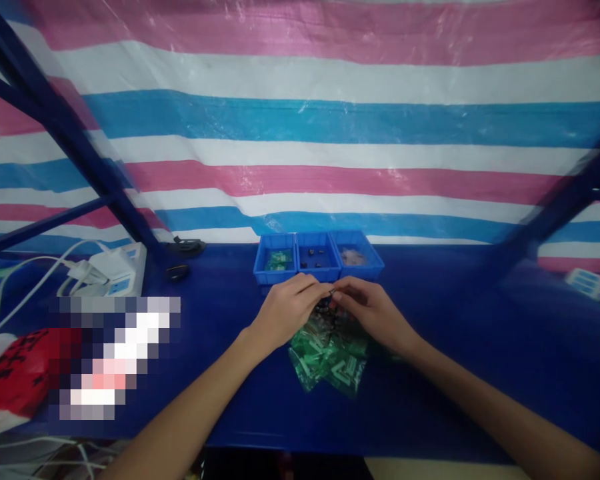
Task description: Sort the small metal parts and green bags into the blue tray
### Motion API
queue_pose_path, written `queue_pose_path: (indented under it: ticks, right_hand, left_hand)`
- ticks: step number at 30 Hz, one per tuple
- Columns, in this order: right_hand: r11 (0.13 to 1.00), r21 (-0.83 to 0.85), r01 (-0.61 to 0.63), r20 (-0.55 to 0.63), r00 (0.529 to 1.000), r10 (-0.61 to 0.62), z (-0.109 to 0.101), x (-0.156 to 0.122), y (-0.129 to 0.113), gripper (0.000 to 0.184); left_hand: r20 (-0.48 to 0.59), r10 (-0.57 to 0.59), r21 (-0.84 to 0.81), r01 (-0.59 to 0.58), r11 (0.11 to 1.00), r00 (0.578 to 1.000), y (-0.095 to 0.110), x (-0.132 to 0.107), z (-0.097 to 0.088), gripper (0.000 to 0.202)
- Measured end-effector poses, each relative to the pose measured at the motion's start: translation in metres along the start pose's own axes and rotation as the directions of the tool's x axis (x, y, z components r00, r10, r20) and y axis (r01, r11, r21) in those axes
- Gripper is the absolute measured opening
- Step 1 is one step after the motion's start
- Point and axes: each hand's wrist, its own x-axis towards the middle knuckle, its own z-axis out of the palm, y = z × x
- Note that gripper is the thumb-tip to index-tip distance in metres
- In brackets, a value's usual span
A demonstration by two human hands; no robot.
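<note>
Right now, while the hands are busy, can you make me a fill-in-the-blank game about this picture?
1. The number of blue bins standing in the row is ____.
2. Pale pinkish pieces sit in the bin at the row's ____ end.
3. The left hand and right hand are above plastic bags coloured mostly ____.
4. The sheet behind has pink, white and ____ stripes.

Missing words: three; right; green; blue.
</note>
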Motion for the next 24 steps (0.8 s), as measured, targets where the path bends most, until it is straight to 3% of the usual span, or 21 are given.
queue_pose_path:
  ticks: [9,14,17,20,22,24]
  right_hand:
    - [0.999,-0.031,0.016,-0.036,0.999,-0.017,-0.001,0.002,0.002,0.017]
    - [0.963,-0.255,0.093,-0.056,0.992,-0.111,-0.003,0.003,0.001,0.019]
    - [0.863,-0.469,0.187,-0.058,0.969,-0.242,-0.007,0.011,0.000,0.015]
    - [0.681,-0.669,0.299,-0.053,0.894,-0.445,-0.011,0.031,0.005,0.014]
    - [0.569,-0.769,0.293,-0.029,0.872,-0.488,-0.013,0.050,0.011,0.017]
    - [0.510,-0.820,0.261,-0.022,0.875,-0.484,-0.014,0.066,0.016,0.018]
  left_hand:
    - [-0.020,0.026,0.046,-0.025,0.999,0.999,0.001,0.000,0.004,0.026]
    - [0.032,-0.053,0.044,0.052,0.998,0.998,0.001,0.001,0.002,0.024]
    - [0.038,-0.123,0.071,0.121,0.990,0.992,0.001,0.003,-0.003,0.026]
    - [0.025,-0.167,0.076,0.164,0.983,0.986,-0.001,0.003,-0.006,0.030]
    - [0.033,-0.170,0.061,0.168,0.984,0.985,-0.001,0.003,-0.007,0.029]
    - [0.048,-0.157,0.056,0.154,0.986,0.987,-0.002,0.002,-0.006,0.027]
